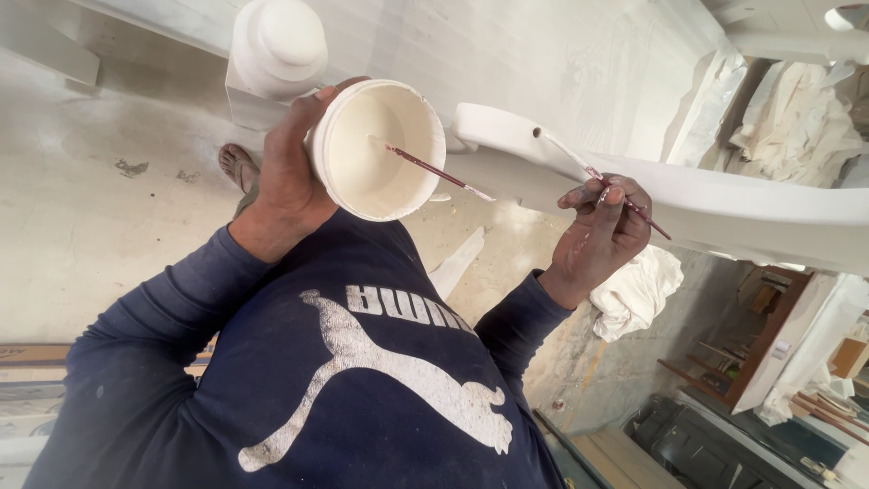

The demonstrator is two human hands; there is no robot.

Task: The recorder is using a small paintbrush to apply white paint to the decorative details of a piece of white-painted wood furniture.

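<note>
Holding, left hand [288, 172]: grip wrapped around white paint tub [385, 149]
Right hand [599, 237]: grip pinching thin brush [534, 192], tip in tub

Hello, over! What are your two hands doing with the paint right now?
Left hand grips white paint pot, tilted. Right hand pinches thin brush. A second brush rests in the pot. White painted railing close ahead; nothing between.

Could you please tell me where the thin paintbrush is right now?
In the head view, the paintbrush sits centre-right, pinched in the right hand, its tip reaching left into the white paint cup held by the left hand, just below the white railing.
</note>
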